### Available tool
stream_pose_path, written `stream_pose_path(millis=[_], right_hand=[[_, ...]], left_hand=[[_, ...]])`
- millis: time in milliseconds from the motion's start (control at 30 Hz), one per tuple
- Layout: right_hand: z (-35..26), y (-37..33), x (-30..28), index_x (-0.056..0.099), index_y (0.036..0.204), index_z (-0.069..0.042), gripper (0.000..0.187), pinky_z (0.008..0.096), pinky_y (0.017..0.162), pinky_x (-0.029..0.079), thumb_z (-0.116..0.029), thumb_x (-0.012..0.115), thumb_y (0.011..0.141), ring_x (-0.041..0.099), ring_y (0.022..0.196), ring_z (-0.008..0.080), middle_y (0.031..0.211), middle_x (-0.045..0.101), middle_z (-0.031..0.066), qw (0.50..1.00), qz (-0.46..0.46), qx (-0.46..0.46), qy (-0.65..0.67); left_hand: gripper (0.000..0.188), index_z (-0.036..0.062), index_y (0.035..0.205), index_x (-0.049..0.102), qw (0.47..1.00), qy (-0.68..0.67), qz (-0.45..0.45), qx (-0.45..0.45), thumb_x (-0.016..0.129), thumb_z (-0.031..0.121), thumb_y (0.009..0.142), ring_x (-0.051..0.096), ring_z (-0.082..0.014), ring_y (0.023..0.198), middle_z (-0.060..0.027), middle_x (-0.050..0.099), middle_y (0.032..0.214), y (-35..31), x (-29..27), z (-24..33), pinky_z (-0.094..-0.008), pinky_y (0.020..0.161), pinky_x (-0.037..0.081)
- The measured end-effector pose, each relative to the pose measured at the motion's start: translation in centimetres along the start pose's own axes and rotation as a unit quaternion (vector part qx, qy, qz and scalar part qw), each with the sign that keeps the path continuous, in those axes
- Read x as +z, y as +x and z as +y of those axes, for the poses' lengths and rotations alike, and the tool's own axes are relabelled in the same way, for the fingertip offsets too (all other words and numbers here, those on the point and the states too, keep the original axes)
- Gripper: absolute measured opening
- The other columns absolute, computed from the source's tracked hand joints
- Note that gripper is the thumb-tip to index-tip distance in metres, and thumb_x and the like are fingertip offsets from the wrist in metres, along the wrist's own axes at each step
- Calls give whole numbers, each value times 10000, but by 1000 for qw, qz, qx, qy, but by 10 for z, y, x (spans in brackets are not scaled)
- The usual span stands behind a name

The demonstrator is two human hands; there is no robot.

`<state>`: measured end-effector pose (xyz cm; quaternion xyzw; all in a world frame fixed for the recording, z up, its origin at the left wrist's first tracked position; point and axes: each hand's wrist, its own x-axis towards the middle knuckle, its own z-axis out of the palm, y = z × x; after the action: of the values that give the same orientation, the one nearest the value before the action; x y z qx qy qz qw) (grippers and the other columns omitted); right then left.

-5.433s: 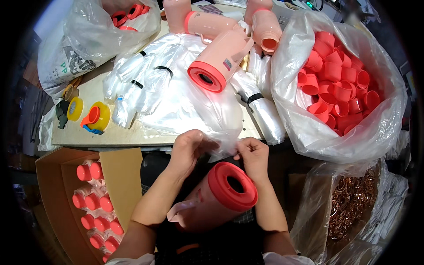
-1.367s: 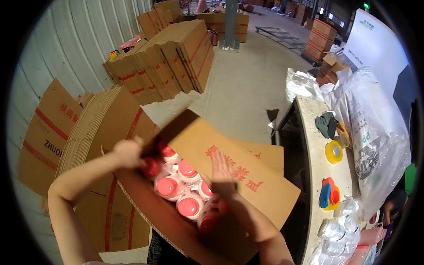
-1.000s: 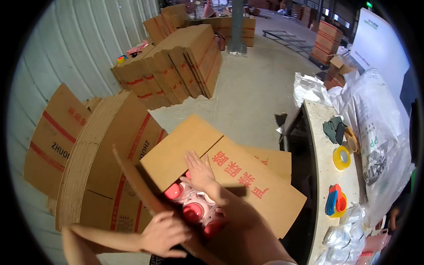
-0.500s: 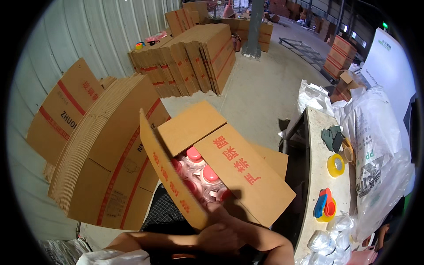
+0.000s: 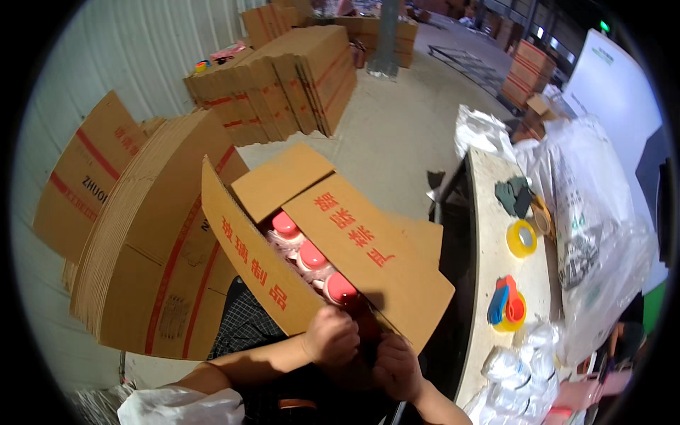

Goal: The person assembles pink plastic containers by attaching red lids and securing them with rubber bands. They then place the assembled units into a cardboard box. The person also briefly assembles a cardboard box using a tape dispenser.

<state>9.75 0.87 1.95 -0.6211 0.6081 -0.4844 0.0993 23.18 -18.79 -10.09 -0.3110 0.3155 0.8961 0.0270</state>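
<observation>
Right hand (image 5: 397, 366): fingers curled in, hold hidden | left hand (image 5: 331, 335): fist-like at near corner of left flap (image 5: 249, 258), grip unclear | carton (image 5: 368, 248): ahead of hands, partly open, red-lidded bottles (image 5: 312, 255) inside | surface (image 5: 489, 205) at right, yellow tape roll (image 5: 513, 246) on it | flattened cartons (image 5: 159, 262) left | farther stack (image 5: 287, 78) | pillar (image 5: 386, 39) beyond

A pale ribbed wall (image 5: 163, 64) runs along the left, flattened cartons (image 5: 163, 241) leaning near it. Farther back — another cardboard stack (image 5: 283, 85), then a grey post (image 5: 386, 39). On the right, a table (image 5: 485, 255) carries a yellow tape roll (image 5: 513, 237) and dark green cloth (image 5: 510, 197) — a white sack (image 5: 588, 177) bulges alongside.
</observation>
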Motion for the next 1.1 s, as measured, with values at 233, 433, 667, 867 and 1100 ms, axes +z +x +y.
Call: stream_pose_path(millis=[233, 433, 667, 867, 1100], right_hand=[[-25, -27, 5, 539, 663, -117, 258, 381, 770, 438, -167, 788, 708, 601, 771, 244, 751, 571, 35, 995, 11, 16, -94], [-42, -28, 15, 535, 645, -128, 280, 390, 730, 418, -178, 809, 674, 612, 792, 245, 756, 577, 35, 993, 0, 24, -116], [-52, -33, 30, 553, 659, -90, 254, 423, 701, 366, -153, 793, 606, 563, 797, 281, 786, 539, 79, 987, -21, 42, -157], [-44, -16, 80, 638, 1168, -18, 461, 512, 1092, 365, -110, 740, 728, 583, 1227, 377, 1262, 626, 178, 986, 71, 98, -112], [28, 14, 189, 242, 1568, -8, 1081, 564, 1219, 171, -424, 815, 752, 241, 1522, 350, 1624, 292, 180, 895, -85, 268, -345]], left_hand=[[213, 65, 919, 652, 544, 616, -35, 568, 694, 155, 730, 602, -334, 1025, -118, 656, 998, 47, 34, 19, -441, 947, 472], [395, 58, 1135, 648, 458, 799, 35, 389, 640, 313, 833, 522, -327, 1160, -162, 586, 1172, 68, 26, -6, -468, 1002, 376], [453, 98, 1253, 610, 444, 834, 34, 327, 569, 371, 893, 477, -318, 1241, -129, 560, 1291, 119, 25, -44, -513, 1054, 325], [555, 31, 1344, 517, 800, 458, 23, 388, 617, 341, 895, 418, -358, 1342, -183, 470, 1419, 38, 25, -48, -509, 1116, 312], [754, -25, 1505, 325, 518, 719, 277, 372, 612, 382, 939, 267, -361, 1493, -217, 300, 1599, 21, -132, 119, -496, 1225, 212]])
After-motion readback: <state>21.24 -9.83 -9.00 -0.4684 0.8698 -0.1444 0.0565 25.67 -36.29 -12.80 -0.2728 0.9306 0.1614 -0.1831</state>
